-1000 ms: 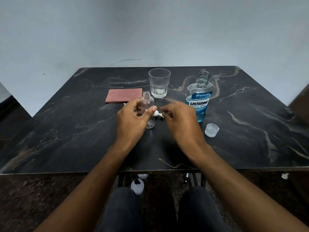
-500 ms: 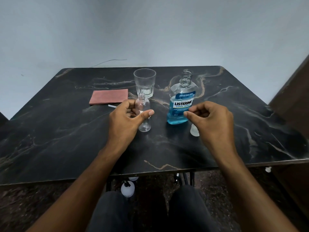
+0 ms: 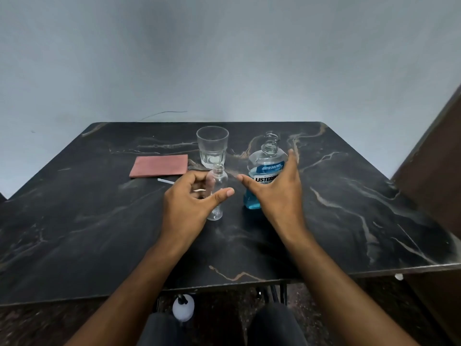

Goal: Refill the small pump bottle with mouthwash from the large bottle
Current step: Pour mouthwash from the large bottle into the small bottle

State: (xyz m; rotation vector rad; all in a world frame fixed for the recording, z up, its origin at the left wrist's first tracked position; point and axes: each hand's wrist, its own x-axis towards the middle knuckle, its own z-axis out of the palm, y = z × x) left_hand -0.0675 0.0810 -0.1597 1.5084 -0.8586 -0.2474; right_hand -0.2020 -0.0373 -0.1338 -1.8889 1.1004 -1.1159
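Note:
The small clear pump bottle stands uncapped on the black marble table, and my left hand curls around it from the left. Its white pump tube lies on the table just left of that hand. The large mouthwash bottle, uncapped and about a third full of blue liquid, stands to the right. My right hand is spread open in front of the large bottle, thumb left and fingers along its right side; I cannot tell whether it touches the bottle.
A glass tumbler with a little clear liquid stands behind the small bottle. A pink cloth lies at the back left. A white spray bottle sits on the floor under the table. A brown panel stands at the right.
My right hand has opened and moved up and left from the table beside the large bottle onto the bottle's front. The left hand keeps hold of the small bottle.

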